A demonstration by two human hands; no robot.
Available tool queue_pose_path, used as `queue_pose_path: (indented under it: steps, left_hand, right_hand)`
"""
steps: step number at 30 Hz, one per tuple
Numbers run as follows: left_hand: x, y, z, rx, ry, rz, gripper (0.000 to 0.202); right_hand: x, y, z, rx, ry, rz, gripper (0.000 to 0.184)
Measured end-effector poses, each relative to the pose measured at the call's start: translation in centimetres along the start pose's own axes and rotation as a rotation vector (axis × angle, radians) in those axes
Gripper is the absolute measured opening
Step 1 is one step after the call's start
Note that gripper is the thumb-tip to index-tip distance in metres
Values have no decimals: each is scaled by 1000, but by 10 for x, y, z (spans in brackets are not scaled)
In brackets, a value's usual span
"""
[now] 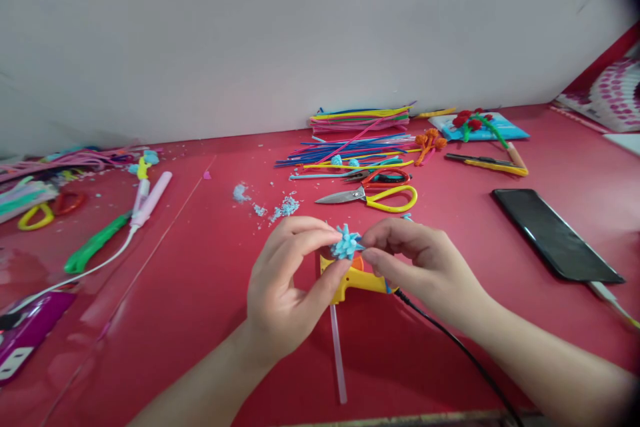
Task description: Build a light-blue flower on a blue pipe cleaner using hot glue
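A small fuzzy light-blue flower shape (pixel 346 244) made of pipe cleaner is held above the red table (pixel 210 293). My left hand (pixel 285 287) pinches it from the left between thumb and fingers. My right hand (pixel 415 260) pinches its right side with the fingertips. Directly below the hands lies a yellow glue gun (pixel 356 280) with a clear glue stick (pixel 339 353) sticking out toward me and a black cord (pixel 450 340) running to the right.
Yellow-handled scissors (pixel 375 197), red-handled pliers (pixel 383 177) and piles of coloured pipe cleaners (pixel 357 140) lie behind the hands. Blue fluff scraps (pixel 280 208) are scattered nearby. A black phone (pixel 553 235) lies right. A pink tool (pixel 150 200) and green piece (pixel 95 243) lie left.
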State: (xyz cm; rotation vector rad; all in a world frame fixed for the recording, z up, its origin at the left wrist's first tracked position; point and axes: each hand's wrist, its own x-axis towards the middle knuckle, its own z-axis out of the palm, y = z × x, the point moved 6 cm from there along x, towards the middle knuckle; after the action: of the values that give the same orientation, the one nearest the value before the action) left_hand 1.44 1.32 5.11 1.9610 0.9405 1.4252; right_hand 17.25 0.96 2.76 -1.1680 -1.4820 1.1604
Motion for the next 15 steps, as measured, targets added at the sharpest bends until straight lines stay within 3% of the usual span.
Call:
queue_pose_path:
  steps: [3,8,15]
  left_hand:
    - [-1,-1,1,19,-16,18,37]
    - [-3,2,2,71,-63,203,40]
    - [-3,6,3,122,-78,270,38]
  right_hand:
    - [-1,2,0,56,-9,31,8]
    - [-1,3,1,129,-33,99,12]
    - [0,9,2,240,-6,193,13]
